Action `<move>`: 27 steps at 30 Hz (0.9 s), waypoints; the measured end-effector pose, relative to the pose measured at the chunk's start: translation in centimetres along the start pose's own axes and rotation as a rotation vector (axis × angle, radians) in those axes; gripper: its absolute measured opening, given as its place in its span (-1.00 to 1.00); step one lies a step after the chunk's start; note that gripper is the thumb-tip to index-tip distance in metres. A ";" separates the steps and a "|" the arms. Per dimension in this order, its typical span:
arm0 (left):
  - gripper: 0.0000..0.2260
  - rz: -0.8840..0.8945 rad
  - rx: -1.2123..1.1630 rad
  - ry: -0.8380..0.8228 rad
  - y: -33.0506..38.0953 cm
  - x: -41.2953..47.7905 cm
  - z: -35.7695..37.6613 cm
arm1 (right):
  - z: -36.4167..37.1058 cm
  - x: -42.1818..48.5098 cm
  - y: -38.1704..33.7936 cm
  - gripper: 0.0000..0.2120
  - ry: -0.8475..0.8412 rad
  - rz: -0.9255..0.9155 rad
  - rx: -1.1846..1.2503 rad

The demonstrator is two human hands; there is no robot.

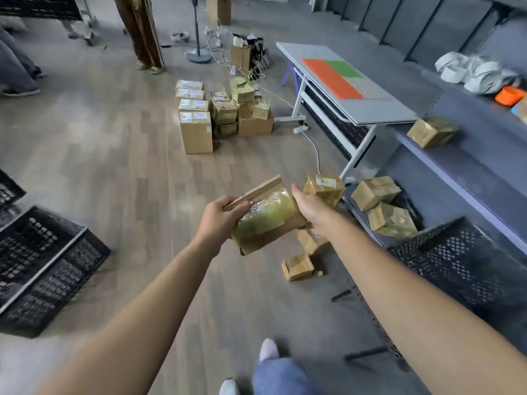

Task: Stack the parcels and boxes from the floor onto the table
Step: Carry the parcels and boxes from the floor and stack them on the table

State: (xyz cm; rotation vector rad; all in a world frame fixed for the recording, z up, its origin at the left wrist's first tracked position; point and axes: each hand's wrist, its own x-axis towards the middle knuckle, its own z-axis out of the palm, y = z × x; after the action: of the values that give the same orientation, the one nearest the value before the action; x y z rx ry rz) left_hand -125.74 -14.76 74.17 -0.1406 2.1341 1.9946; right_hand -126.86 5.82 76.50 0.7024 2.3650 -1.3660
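- The table stands ahead on the right, with a coloured mat on it.
- A pile of boxes sits on the floor left of the table.
- The parcel, taped cardboard, is held tilted above the floor.
- The left hand grips its left end, fingers curled round it.
- The right hand holds its right side, fingers mostly hidden behind it.

Grey wood-plank floor, black mesh crates at left, dark shelving right, perhaps a fan stand behind
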 end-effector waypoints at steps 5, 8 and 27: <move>-0.86 -0.119 -0.092 0.042 1.2 7.1 -0.4 | 0.0 5.8 -3.6 -0.39 0.015 -0.201 -0.033; -0.82 -0.154 -0.082 0.048 2.0 12.6 -0.3 | -0.8 10.5 -6.0 -0.58 -0.013 -0.273 -0.105; -0.77 -0.173 0.106 0.103 9.7 47.1 2.2 | -7.1 41.3 -23.9 -0.59 0.151 -0.315 -0.291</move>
State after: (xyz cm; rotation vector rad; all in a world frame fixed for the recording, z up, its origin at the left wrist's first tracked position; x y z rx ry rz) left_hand -173.40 -8.17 73.03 -0.4046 2.2005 1.8103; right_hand -174.69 12.41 76.35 0.3733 2.8110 -1.0723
